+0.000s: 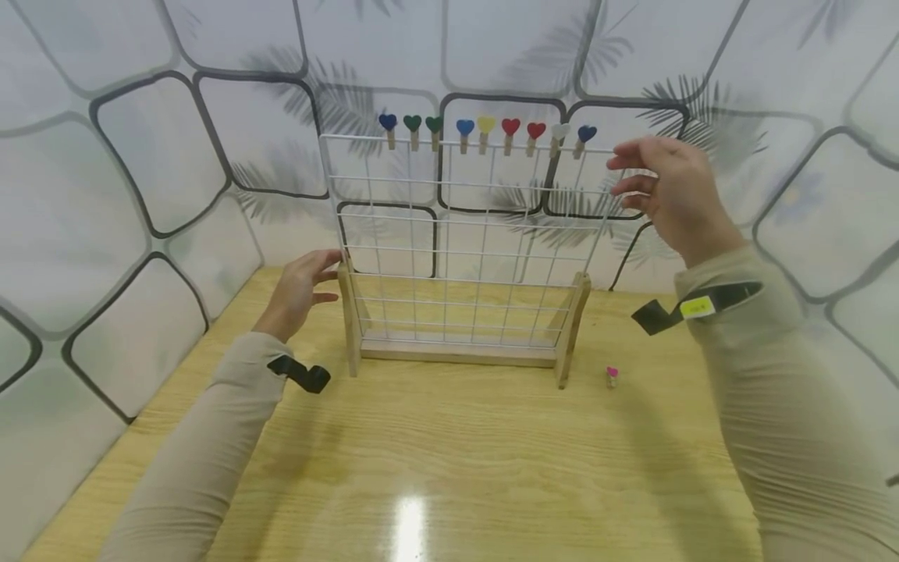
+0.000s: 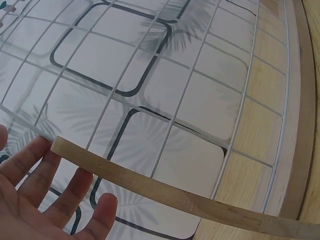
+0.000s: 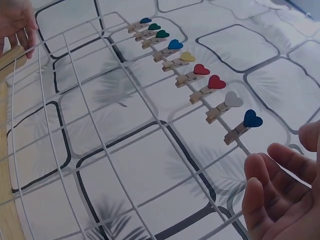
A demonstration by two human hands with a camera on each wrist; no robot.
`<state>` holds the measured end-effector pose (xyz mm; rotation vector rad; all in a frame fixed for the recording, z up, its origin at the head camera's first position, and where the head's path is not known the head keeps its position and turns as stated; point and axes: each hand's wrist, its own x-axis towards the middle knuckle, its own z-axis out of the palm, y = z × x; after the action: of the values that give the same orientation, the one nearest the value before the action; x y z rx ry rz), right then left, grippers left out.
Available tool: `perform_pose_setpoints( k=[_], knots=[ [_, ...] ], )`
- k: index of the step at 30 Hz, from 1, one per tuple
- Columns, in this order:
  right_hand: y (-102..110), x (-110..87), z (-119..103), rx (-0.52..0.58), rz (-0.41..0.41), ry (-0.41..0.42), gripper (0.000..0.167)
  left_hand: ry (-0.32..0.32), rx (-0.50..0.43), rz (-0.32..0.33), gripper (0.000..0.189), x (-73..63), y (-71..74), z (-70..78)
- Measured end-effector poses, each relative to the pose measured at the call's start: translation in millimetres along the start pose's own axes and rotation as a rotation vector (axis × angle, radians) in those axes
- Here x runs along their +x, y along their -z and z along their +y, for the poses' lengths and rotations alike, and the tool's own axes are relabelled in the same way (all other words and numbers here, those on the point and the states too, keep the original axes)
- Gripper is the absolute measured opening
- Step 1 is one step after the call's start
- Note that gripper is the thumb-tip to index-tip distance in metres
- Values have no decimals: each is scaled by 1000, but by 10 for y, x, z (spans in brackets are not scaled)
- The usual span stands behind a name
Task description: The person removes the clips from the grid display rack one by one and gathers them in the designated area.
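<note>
A white wire grid (image 1: pixel 449 221) stands upright in a wooden stand (image 1: pixel 456 356). Several small wooden clothespins with coloured hearts are clipped along its top bar, among them a yellow-heart clothespin (image 1: pixel 485 129) and a dark blue-heart clothespin (image 3: pixel 251 120) at the right end. My left hand (image 1: pixel 300 289) is at the top of the stand's left post (image 2: pixel 150 176), fingertips against it and fingers loosely spread. At the grid's upper right corner is my right hand (image 1: pixel 674 187), its fingers bent loosely beside the end of the top bar.
One pink-heart clothespin (image 1: pixel 612 376) lies on the wood-grain table (image 1: pixel 449 453), right of the stand. Behind the table hangs a patterned backdrop (image 1: pixel 506 47) with dark outlines and grey leaves. Black straps with camera mounts circle both sleeves.
</note>
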<state>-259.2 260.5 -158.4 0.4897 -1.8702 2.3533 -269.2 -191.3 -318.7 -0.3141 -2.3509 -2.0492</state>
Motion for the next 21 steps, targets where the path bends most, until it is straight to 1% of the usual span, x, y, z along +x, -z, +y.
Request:
perform_pose_setpoints(
  k=[4,8,12,17,21],
  knots=[
    [-103,44,-23,-15,60,23,22,-4,-9,-2,60,-4,-4,-8],
    [-211,72,27,-68,102,27,22,12,3,-3,59,-60,4,-28],
    [-287,97,70,-115,92,15,25,22,13,-2,58,-107,8,-41],
    [-354,165,11,-98,69,-9,27,-5,-1,-3,59,-52,-1,-25],
    [-402,211,-33,-83,75,-24,26,-16,-9,2,60,-16,-1,-19]
  ],
)
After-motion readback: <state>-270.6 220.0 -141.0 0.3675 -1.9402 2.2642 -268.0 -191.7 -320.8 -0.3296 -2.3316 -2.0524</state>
